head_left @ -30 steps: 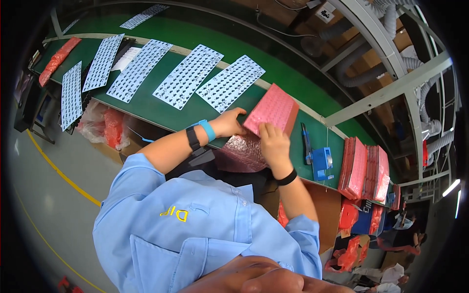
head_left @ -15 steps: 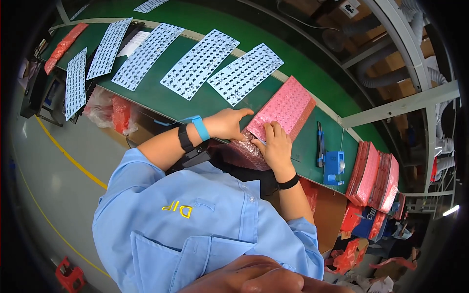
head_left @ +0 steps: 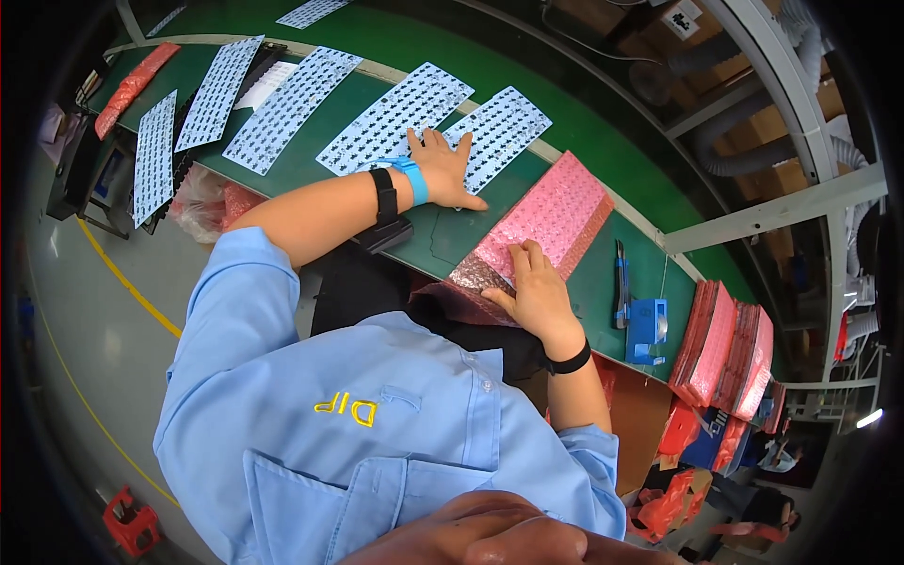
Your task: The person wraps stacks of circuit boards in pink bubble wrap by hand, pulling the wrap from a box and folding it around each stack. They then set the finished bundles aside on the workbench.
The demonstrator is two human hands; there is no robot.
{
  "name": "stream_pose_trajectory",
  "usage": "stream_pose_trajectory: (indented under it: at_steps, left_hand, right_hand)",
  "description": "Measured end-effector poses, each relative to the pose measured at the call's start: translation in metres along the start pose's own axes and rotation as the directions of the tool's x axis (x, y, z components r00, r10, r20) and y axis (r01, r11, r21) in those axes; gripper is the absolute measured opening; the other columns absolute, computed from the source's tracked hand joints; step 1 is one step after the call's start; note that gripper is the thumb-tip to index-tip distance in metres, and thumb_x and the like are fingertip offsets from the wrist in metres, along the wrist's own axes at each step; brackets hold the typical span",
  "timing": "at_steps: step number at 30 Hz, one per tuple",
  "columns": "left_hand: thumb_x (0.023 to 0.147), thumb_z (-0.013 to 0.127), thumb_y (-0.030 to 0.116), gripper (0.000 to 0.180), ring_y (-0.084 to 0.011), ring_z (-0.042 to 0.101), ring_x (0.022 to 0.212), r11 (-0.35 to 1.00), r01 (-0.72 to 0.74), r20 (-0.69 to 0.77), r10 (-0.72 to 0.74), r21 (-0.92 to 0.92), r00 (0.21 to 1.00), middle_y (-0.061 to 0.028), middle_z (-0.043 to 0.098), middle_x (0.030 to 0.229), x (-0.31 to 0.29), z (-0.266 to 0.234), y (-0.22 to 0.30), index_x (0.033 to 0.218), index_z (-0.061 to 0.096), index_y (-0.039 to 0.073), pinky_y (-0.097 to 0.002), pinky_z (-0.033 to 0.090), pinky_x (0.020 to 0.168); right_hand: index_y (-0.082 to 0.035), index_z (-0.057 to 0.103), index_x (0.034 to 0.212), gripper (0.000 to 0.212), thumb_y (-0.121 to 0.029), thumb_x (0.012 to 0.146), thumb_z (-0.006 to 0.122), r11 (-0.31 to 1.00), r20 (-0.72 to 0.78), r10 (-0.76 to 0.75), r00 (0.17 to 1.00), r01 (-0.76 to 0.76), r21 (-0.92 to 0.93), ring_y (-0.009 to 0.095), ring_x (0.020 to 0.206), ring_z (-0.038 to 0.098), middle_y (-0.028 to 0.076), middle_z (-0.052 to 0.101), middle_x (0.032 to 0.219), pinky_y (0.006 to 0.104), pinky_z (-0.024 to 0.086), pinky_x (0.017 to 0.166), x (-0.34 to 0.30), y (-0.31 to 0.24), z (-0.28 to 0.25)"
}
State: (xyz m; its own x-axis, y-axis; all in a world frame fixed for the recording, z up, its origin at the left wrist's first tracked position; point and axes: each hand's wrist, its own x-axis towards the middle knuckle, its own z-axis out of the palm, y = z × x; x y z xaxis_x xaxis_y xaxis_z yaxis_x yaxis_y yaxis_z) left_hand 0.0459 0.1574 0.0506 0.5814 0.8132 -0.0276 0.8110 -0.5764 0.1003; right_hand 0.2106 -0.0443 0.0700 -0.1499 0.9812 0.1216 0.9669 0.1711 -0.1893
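My left hand (head_left: 441,171) reaches over the green bench with its fingers spread. It lies on or just over the near edges of two white circuit boards, the left board (head_left: 400,111) and the right board (head_left: 508,132). My right hand (head_left: 541,294) rests on a pink bubble-wrap sheet (head_left: 556,207), its fingers laid on top and its thumb out to the left. Beneath that sheet the rows of a board's dark parts show through. The wrap's loose near end (head_left: 480,276) hangs over the bench edge. A blue strap circles my left wrist.
More boards (head_left: 292,108) lie to the left, beside a red wrapped bundle (head_left: 135,88). Right of the wrap are a utility knife (head_left: 621,282) and a blue tape dispenser (head_left: 646,331). Stacked pink packs (head_left: 720,348) stand at the bench's right end. A metal frame (head_left: 782,209) rises behind.
My left hand has let go of the wrap's near end and moved up and left to the boards, its fingers spreading. My right hand has stayed on the wrap, shifting slightly nearer.
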Motion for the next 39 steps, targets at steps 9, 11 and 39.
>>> stream_pose_trajectory:
  at_steps: [9,11,39]
  left_hand:
    - [0.063,0.077,0.046,0.102,-0.0483,0.043,0.118,0.964,0.006,-0.139,-0.045,-0.266,0.989,-0.0352,0.047,0.120,-0.003,-0.008,0.000,0.141,0.031,-0.001,-0.0661,0.022,0.104]
    - [0.063,0.078,0.043,0.099,-0.0481,0.044,0.117,0.951,-0.055,-0.213,-0.012,-0.303,0.977,-0.0342,0.048,0.117,-0.008,-0.013,0.005,0.139,0.032,-0.001,-0.0667,0.023,0.103]
    - [0.068,0.080,0.028,0.038,-0.0302,0.045,0.117,0.778,-0.324,-0.488,0.026,-0.538,0.873,-0.0090,0.056,0.120,-0.089,0.052,0.043,0.101,0.073,0.011,-0.0431,0.033,0.098]
  right_hand:
    - [0.001,0.068,0.101,0.042,-0.039,0.088,0.068,0.847,0.119,0.263,0.958,-0.288,0.447,0.021,0.074,0.065,0.011,0.067,0.095,0.0308,0.051,0.061,0.037,0.055,-0.047]
    - [-0.001,0.064,0.112,0.046,-0.041,0.092,0.064,0.563,0.075,0.392,0.917,-0.304,0.769,0.010,0.067,0.060,0.006,0.066,0.094,0.0222,0.045,0.052,0.044,0.090,-0.049]
    - [-0.016,0.052,0.137,0.069,-0.011,0.070,0.068,0.980,0.223,-0.168,0.960,0.188,-0.071,0.030,0.090,0.067,0.016,0.056,0.132,0.0381,0.056,0.074,0.006,0.054,-0.037]
